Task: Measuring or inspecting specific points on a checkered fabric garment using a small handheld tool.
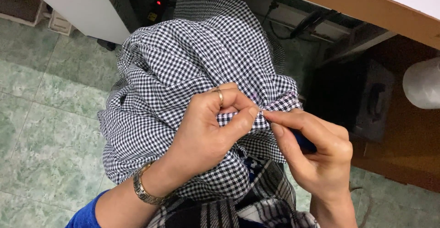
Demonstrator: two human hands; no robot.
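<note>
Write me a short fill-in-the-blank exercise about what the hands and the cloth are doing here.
1. Both hands pinch a fold of black-and-white ____ fabric.
2. The left hand wears a ____ on one finger.
3. A metal ____ circles the left wrist.
4. The right hand meets the left thumb at the cloth's ____ side, near the wooden table.

Missing words: checked; ring; bracelet; right

Bunched black-white gingham cloth (183,67) fills centre. Left of cloth: bare green tile floor (46,118), open passage. Right of cloth: wooden table edge (357,3) overhead, dark machine housing (357,95) and white thread cone (424,84) block. Behind cloth: white cabinet (78,3).
</note>
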